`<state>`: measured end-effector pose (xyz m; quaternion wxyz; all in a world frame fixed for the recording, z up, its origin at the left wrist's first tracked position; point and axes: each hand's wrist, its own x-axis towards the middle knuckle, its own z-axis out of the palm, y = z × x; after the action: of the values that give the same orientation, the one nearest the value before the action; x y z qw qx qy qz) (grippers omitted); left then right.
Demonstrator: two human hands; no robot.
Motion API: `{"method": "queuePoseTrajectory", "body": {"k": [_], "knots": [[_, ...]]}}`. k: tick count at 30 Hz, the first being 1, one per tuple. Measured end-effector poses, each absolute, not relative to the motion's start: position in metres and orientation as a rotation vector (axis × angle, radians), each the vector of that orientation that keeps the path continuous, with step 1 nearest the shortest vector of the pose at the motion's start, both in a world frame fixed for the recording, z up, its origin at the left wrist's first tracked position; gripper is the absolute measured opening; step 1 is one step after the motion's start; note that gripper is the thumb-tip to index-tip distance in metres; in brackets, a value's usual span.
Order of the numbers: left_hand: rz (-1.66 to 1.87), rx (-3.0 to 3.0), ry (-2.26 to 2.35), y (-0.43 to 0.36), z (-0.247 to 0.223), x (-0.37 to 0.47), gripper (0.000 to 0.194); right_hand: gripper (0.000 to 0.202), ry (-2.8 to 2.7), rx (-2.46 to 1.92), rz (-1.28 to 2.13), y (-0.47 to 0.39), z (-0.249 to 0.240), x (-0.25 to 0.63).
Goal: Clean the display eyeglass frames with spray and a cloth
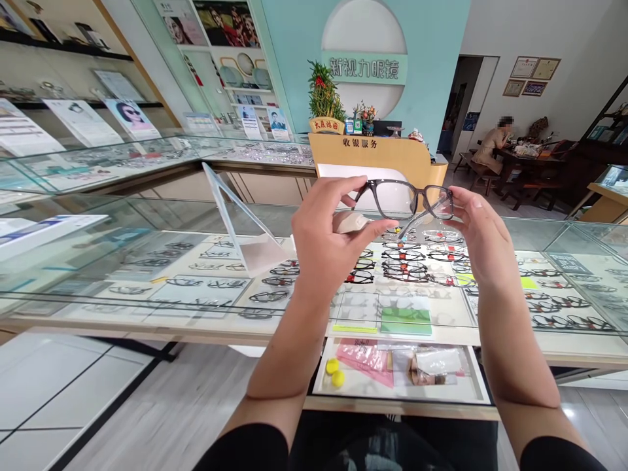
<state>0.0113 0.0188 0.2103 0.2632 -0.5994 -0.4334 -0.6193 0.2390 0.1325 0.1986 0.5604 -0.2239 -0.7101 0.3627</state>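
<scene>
A pair of dark-framed eyeglasses (420,191) is held up over the glass counter, between my two hands. At the left end of the frame, my left hand (318,229) grips the corner with its fingers. Tucked in the same palm is a small off-white item (351,222), perhaps a folded cloth; most of it is hidden. The fingers of my right hand (488,235) are closed on the other end of the frame. One temple arm slants down behind the lenses, its tip above the counter.
Below lies a glass display counter (275,332) with rows of eyeglasses (405,269) inside. A tilted mirror (245,226) stands on it at left. Nearest me, an open drawer (400,394) holds plastic packets and yellow round pieces (337,378). A person (490,149) sits far right.
</scene>
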Motion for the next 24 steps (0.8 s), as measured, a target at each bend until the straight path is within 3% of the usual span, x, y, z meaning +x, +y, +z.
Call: {"method": "queuePoseTrajectory", "body": {"k": [24], "knots": [[-2.075, -1.768, -1.322, 0.028, 0.207, -0.024, 0.051, 0.043, -1.619, -0.349, 0.654, 0.089, 0.211, 0.242]]}}
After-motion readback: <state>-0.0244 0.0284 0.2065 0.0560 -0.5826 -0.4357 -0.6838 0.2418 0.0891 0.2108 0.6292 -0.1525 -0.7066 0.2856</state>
